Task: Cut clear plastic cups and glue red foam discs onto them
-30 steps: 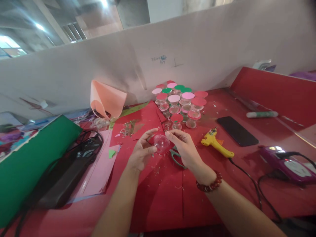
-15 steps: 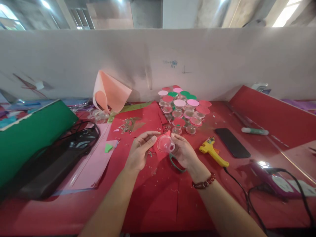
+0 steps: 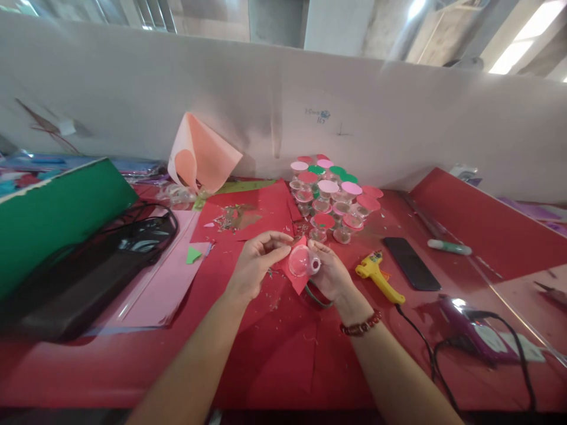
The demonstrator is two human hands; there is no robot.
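Between my hands is a clear plastic dome with a small round neck point(image 3: 301, 260), tilted towards the right. A pointed piece of red sheet point(image 3: 297, 285) lies against its wide end, with corners sticking out above and below. My left hand point(image 3: 254, 264) pinches the left edge between thumb and fingers. On the other side, my right hand point(image 3: 331, 273) grips the upper right edge near the neck; some of its fingers are hidden behind. Below the right hand shows a dark green loop handle point(image 3: 319, 297), perhaps of scissors, mostly covered.
Several clear cups with round coloured tops point(image 3: 328, 188) stand close behind my hands. To the right lie a yellow glue gun point(image 3: 380, 277), a black phone point(image 3: 411, 264) and a purple power strip point(image 3: 478, 330) with cables. A black case point(image 3: 101, 283) and pink sheets point(image 3: 155, 283) lie left.
The dome and red sheet have turned a little, so the sheet's lower corner now shows. Both hands keep their hold. The whole view has tilted slightly.
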